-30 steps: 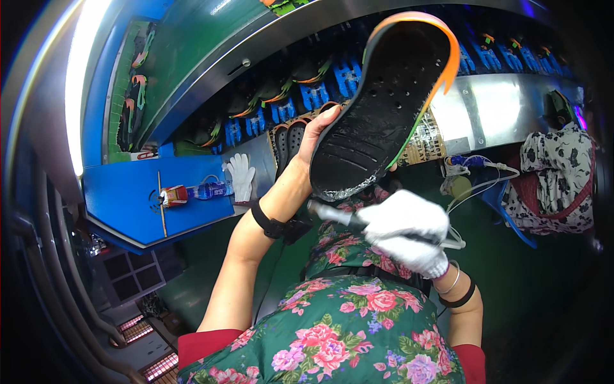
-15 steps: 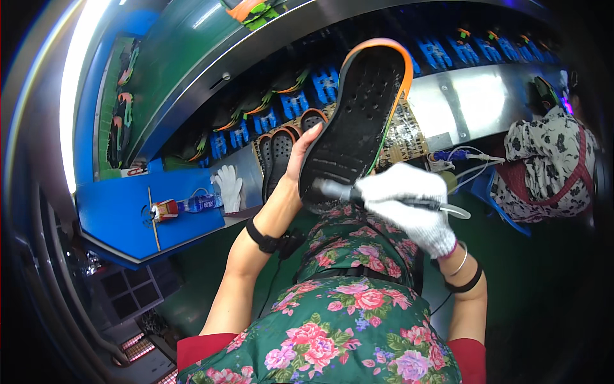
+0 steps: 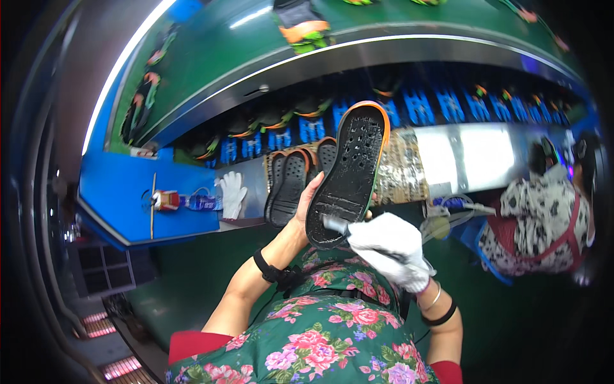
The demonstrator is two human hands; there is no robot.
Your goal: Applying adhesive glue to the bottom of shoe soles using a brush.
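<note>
My bare left hand point(image 3: 306, 206) grips a black shoe sole point(image 3: 342, 185) with an orange toe rim, by its left edge. Several holes dot the sole's front half, and its inner face is turned up with a wet-looking shine. In my right hand point(image 3: 389, 248), which wears a white knit glove, is a brush point(image 3: 335, 224). Its pale bristles touch the heel end of the sole. Most of the brush handle is hidden by the glove. Beyond my left hand, more black soles point(image 3: 292, 179) with orange rims lean on the bench.
Behind the sole runs a line of blue racks point(image 3: 419, 107) under a green conveyor point(image 3: 211, 61) carrying shoe parts. At left a blue table point(image 3: 118, 198) bears a bottle point(image 3: 203, 203) and a white glove point(image 3: 231, 193). A person in a patterned garment point(image 3: 543, 221) sits at right.
The view has shifted, so the sole and both hands sit lower and look smaller, and more of the conveyor shows. My grips are unchanged; the brush stays at the heel end.
</note>
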